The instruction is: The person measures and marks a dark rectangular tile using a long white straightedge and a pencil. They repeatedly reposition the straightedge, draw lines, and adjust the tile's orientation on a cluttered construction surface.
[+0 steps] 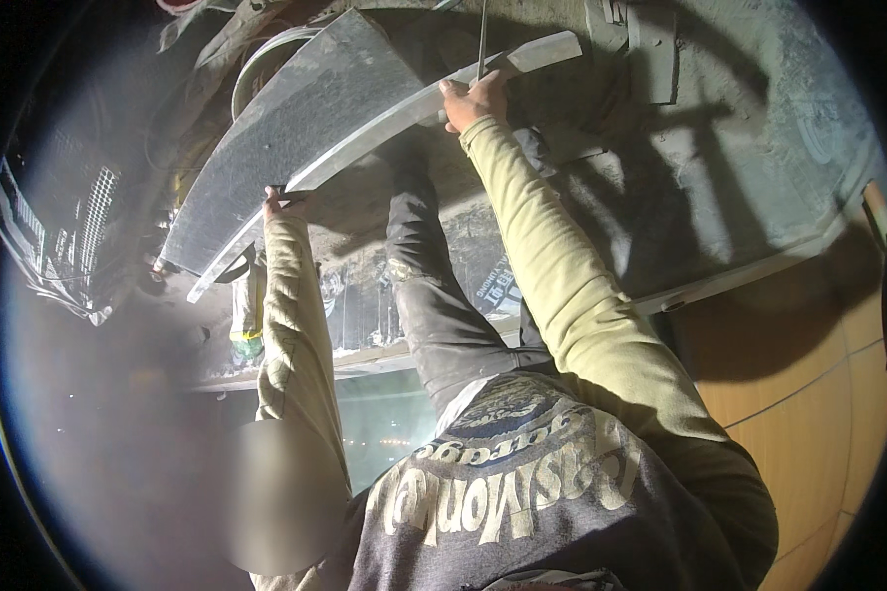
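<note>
A long, narrow pale bar runs diagonally along the near edge of a broad grey slab. My left hand is closed at the lower-left part of the bar, beside a small dark piece whose kind I cannot make out. Farther up, my right hand grips the bar near its far right end. A thin rod stands up by the right hand's fingers; whether they hold it is unclear. The undersides of both hands are hidden.
At the far left lies a crumpled, partly see-through bag. A clear plastic item with a green base stands near my left forearm. The dusty raised surface ends at a pale edge, with orange-brown tiles below. A flat offcut lies at the back.
</note>
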Action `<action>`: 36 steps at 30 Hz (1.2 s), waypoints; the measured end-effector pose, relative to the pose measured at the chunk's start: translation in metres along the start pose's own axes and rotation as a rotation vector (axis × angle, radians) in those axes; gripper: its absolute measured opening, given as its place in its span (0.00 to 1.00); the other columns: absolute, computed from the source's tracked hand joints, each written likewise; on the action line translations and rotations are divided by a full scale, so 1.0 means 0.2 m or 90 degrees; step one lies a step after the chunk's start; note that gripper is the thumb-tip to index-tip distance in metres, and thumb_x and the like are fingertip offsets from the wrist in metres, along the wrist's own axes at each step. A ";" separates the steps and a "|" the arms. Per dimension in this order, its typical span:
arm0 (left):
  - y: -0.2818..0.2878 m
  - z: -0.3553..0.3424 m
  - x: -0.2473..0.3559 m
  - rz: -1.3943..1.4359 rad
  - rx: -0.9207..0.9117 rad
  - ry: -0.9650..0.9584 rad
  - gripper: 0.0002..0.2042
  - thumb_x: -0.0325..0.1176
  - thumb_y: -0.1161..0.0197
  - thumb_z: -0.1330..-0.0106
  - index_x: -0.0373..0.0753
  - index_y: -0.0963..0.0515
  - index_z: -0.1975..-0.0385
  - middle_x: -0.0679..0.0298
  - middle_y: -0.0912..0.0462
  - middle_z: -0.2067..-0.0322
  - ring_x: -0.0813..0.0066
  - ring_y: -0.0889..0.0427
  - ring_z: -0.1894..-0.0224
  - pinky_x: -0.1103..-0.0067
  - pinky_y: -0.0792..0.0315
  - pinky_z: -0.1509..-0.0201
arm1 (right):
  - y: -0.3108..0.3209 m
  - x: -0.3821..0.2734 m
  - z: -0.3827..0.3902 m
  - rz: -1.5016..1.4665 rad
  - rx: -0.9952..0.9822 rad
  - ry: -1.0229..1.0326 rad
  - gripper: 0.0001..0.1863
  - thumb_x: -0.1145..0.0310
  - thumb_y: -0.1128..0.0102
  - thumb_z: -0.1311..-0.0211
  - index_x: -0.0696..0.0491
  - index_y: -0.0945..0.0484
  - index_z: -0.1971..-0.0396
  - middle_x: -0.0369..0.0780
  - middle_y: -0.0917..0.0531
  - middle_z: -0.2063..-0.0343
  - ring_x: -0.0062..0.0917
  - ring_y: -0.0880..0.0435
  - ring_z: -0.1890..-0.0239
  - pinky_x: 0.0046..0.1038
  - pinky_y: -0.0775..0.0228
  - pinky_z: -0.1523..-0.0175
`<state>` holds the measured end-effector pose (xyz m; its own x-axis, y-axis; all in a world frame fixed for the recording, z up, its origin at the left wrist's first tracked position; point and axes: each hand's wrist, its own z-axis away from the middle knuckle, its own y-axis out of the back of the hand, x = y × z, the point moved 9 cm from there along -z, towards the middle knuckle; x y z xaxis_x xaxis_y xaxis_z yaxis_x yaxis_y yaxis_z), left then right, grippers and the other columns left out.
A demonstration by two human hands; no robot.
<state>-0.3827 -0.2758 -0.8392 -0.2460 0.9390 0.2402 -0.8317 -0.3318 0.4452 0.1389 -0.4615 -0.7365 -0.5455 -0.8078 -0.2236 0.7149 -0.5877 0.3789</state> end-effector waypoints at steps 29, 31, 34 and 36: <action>-0.34 0.51 0.21 -0.936 -0.345 -0.690 0.15 0.29 0.23 0.47 0.34 0.15 0.60 0.60 0.11 0.65 0.74 0.14 0.63 0.76 0.21 0.51 | -0.04 0.04 -0.06 -0.011 0.007 0.029 0.48 0.54 0.24 0.48 0.61 0.43 0.36 0.45 0.24 0.46 0.27 0.17 0.59 0.23 0.18 0.76; -0.21 0.33 0.30 -0.959 -0.331 -0.794 0.14 0.28 0.23 0.47 0.34 0.14 0.60 0.62 0.11 0.64 0.74 0.14 0.63 0.77 0.21 0.51 | -0.09 -0.01 -0.04 0.012 0.028 0.053 0.50 0.55 0.24 0.48 0.62 0.45 0.34 0.47 0.24 0.45 0.28 0.16 0.60 0.24 0.18 0.76; -0.36 0.50 0.14 -0.879 -0.355 -0.541 0.15 0.29 0.23 0.47 0.34 0.15 0.60 0.61 0.11 0.64 0.73 0.14 0.61 0.76 0.21 0.50 | 0.01 0.01 -0.05 0.038 0.103 0.065 0.53 0.55 0.25 0.47 0.64 0.51 0.32 0.49 0.24 0.44 0.29 0.15 0.60 0.24 0.18 0.75; -0.35 0.55 0.16 -0.867 -0.354 -0.548 0.14 0.31 0.24 0.45 0.33 0.15 0.61 0.60 0.12 0.64 0.72 0.14 0.61 0.75 0.21 0.50 | -0.02 0.05 -0.08 0.005 0.050 0.038 0.64 0.52 0.24 0.49 0.63 0.64 0.27 0.48 0.29 0.39 0.29 0.18 0.54 0.22 0.20 0.75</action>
<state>-0.2766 -0.2332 -0.7674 0.9026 0.1168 0.4143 -0.3033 0.8556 0.4195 0.1371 -0.4671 -0.7538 -0.5120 -0.8146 -0.2724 0.6809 -0.5783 0.4495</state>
